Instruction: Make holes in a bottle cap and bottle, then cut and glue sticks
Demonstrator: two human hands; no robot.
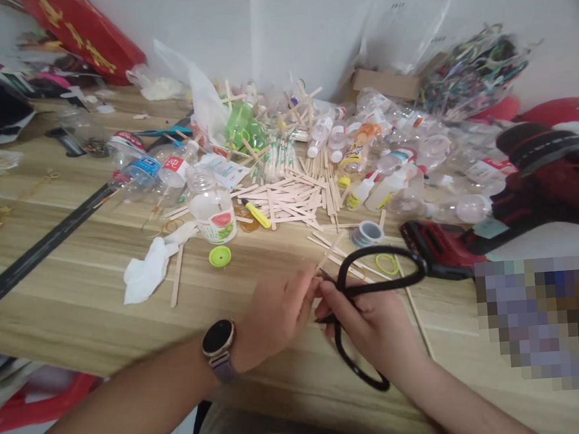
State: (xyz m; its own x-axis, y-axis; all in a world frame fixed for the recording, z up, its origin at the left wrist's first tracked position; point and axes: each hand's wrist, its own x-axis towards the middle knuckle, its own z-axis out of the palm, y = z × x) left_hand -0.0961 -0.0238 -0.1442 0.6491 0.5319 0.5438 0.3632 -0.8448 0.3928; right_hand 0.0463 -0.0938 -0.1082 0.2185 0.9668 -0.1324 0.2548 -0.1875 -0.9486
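In the middle foreground my left hand (279, 313), with a watch on the wrist, has its fingers pinched together. A thin wooden stick (331, 250) sticks up from the fingertips. My right hand (384, 326) is closed around black-handled scissors (418, 264), gripping them near the pivot with the big handle loops spread apart. Both hands meet at the fingertips, where the scissor blades are mostly hidden. Just beyond lie loose sticks, a roll of grey tape (367, 233) and a yellow-green ring (386, 264).
A pile of wooden sticks (293, 200) lies behind, with several plastic bottles (433, 147) around it. Nearer are an open jar (212, 209), a green lid (219, 256), a yellow cutter (257, 214) and crumpled tissue (147, 270). A red-and-black power drill (450, 249) stands at right.
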